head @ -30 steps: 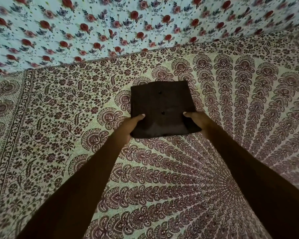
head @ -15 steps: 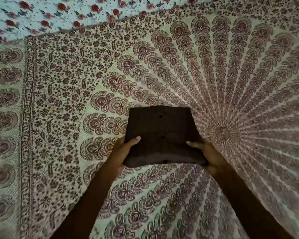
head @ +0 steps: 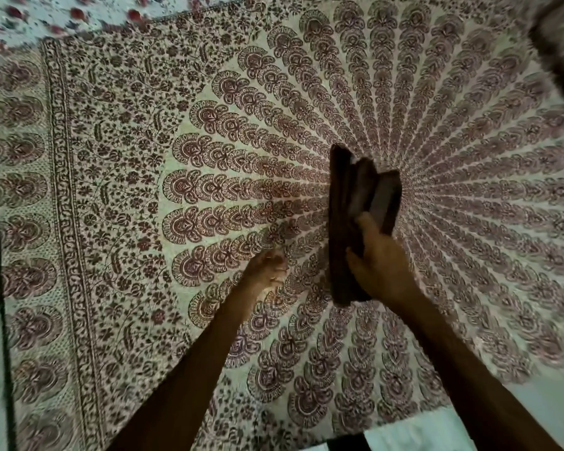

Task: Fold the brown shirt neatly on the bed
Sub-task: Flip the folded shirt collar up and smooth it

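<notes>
1. The right hand (head: 381, 265), just right of the middle of the frame, has its fingers clamped on the shirt (head: 342, 206).
2. The bed (head: 144, 157) fills almost the whole frame under a patterned sheet.
3. The shirt is a folded brown bundle in the middle, turned up on its edge. I cannot tell if it touches the bed.
4. The left hand (head: 267, 271), left of the shirt, holds nothing. Its fingers look loosely bent.
5. The folding looks done. Next, I think, the bundle must be laid down flat so the folds stay shut.
6. No writing or labels can be read.
</notes>
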### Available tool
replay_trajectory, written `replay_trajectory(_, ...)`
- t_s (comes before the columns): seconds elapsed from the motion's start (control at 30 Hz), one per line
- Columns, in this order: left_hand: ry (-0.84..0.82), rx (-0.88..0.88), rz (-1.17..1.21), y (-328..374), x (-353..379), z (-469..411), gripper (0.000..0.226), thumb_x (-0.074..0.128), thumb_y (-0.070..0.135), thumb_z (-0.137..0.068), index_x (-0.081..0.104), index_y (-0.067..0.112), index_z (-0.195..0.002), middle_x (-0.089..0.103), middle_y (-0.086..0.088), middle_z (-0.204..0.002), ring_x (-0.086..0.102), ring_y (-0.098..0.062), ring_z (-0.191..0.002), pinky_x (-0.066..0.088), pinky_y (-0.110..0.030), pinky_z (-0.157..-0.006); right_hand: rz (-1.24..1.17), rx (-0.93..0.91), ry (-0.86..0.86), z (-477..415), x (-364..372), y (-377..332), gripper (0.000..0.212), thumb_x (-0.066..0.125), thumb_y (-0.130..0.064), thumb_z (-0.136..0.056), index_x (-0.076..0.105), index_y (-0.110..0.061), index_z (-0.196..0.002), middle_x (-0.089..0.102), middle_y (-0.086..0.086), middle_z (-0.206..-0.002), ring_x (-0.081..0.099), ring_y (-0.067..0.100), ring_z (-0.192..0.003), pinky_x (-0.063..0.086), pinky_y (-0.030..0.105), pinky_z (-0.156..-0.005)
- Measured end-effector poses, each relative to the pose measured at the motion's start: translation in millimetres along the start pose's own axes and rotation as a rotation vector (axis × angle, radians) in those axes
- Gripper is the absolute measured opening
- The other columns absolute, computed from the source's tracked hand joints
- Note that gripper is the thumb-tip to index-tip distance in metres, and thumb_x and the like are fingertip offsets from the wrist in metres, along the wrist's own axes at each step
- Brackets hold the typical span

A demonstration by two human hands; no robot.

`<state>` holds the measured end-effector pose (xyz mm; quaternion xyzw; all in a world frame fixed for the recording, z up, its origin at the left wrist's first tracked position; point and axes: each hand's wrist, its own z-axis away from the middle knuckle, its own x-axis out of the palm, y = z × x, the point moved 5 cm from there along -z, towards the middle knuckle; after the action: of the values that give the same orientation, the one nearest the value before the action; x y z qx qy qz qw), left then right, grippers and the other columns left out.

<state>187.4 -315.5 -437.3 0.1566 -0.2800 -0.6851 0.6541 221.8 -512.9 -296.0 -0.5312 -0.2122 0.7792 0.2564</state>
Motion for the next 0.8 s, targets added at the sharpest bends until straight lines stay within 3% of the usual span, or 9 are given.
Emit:
replay_trajectory(0.1, -0.027, 0.006, 0.234, 1.3, -0.7, -10.0, 0.038, 0.041, 0.039, -0.101, 0.056, 0.013, -0.125, 0.065, -0.010, -0.121, 0.064, -0.027, -0.108, 0.052, -0.039, -0.092, 0.426, 0.031, -0.096, 2.2, 58.0, 0.0, 0.059, 0.057, -0.011, -0.090, 0.025, -0.014, -0.139, 0.064, 0.013, -0.119, 0.068, 0.032, -0.081, 0.056, 0.038, -0.069)
replay_trajectory(0.2, 0.023, -0.029, 0.312, -14.4, -11.1, -27.7, 0.054, 0.035, 0.054, -0.098, 0.055, 0.012, -0.128, 0.065, -0.009, -0.113, 0.062, -0.027, -0.104, 0.051, -0.041, -0.088, 0.576, 0.025, -0.280, -0.3, 138.4, 12.4, 0.062, 0.050, -0.008, -0.091, 0.019, -0.011, -0.145, 0.045, 0.015, -0.146, 0.069, 0.033, -0.090, 0.054, 0.040, -0.074)
replay_trajectory(0.3, 0.103, -0.107, 0.278, -34.7, -24.0, -39.6, 0.062, 0.046, 0.061, -0.090, 0.057, 0.014, -0.129, 0.064, -0.010, -0.121, 0.059, -0.027, -0.108, 0.049, -0.038, -0.084, 0.593, -0.039, -0.358, -1.8, 202.1, 18.9, 0.071, 0.055, -0.013, -0.090, 0.015, -0.010, -0.149, 0.008, 0.014, -0.162, 0.069, 0.034, -0.095, 0.052, 0.037, -0.073)
replay_trajectory(0.43, 0.118, -0.071, 0.202, -49.4, -42.8, -48.9, 0.041, 0.055, 0.042, -0.094, 0.060, 0.015, -0.125, 0.069, -0.003, -0.114, 0.065, -0.021, -0.100, 0.050, -0.033, -0.078, 0.470, -0.056, -0.414, -2.0, 235.5, 25.7, 0.071, 0.064, -0.032, -0.086, 0.025, -0.011, -0.142, -0.003, 0.017, -0.161, 0.066, 0.037, -0.099, 0.051, 0.037, -0.073)
replay_trajectory(0.5, 0.133, -0.033, 0.195, -49.3, -45.2, -51.1, 0.033, 0.060, 0.029, -0.093, 0.062, 0.013, -0.122, 0.072, -0.001, -0.103, 0.069, -0.018, -0.089, 0.053, -0.029, -0.072, 0.332, -0.117, -0.410, -5.1, 230.1, 29.8, 0.059, 0.057, -0.041, -0.089, 0.035, -0.016, -0.137, 0.012, 0.014, -0.161, 0.064, 0.036, -0.104, 0.052, 0.038, -0.078)
replay_trajectory(0.57, 0.175, 0.025, 0.146, -48.2, -44.1, -54.2, 0.031, 0.065, 0.019, -0.090, 0.063, 0.008, -0.119, 0.072, -0.005, -0.098, 0.070, -0.017, -0.084, 0.054, -0.025, -0.068, 0.184, -0.160, -0.324, -9.2, 206.7, 37.1, 0.041, 0.050, -0.045, -0.092, 0.050, -0.025, -0.128, 0.048, 0.005, -0.143, 0.064, 0.027, -0.103, 0.051, 0.033, -0.080)
replay_trajectory(0.63, 0.257, 0.085, 0.022, -48.8, -43.1, -58.0, 0.037, 0.072, 0.021, -0.084, 0.064, 0.008, -0.118, 0.071, -0.010, -0.105, 0.068, -0.025, -0.096, 0.054, -0.030, -0.078, 0.088, -0.137, -0.062, -15.3, 165.8, 51.7, 0.024, 0.047, -0.039, -0.096, 0.061, -0.026, -0.111, 0.067, 0.001, -0.110, 0.067, 0.022, -0.087, 0.049, 0.030, -0.072)
replay_trajectory(0.73, 0.486, 0.092, -0.175, -52.4, -39.8, -57.9, 0.054, 0.074, 0.041, -0.074, 0.063, 0.011, -0.118, 0.070, -0.012, -0.111, 0.067, -0.029, -0.101, 0.053, -0.038, -0.089, 0.030, 0.105, 0.316, -24.7, 106.7, 101.7, 0.017, 0.053, -0.012, -0.092, 0.064, -0.018, -0.103, 0.068, 0.008, -0.099, 0.065, 0.026, -0.086, 0.048, 0.031, -0.072)
replay_trajectory(0.8, 0.627, 0.108, -0.318, -52.8, -33.7, -55.3, 0.047, 0.066, 0.033, -0.087, 0.057, 0.004, -0.123, 0.065, -0.018, -0.118, 0.062, -0.034, -0.107, 0.047, -0.036, -0.088, 0.047, 0.299, 0.363, -33.0, 89.6, 142.4, 0.025, 0.053, -0.007, -0.089, 0.060, -0.011, -0.112, 0.065, 0.013, -0.109, 0.061, 0.031, -0.099, 0.048, 0.035, -0.079)
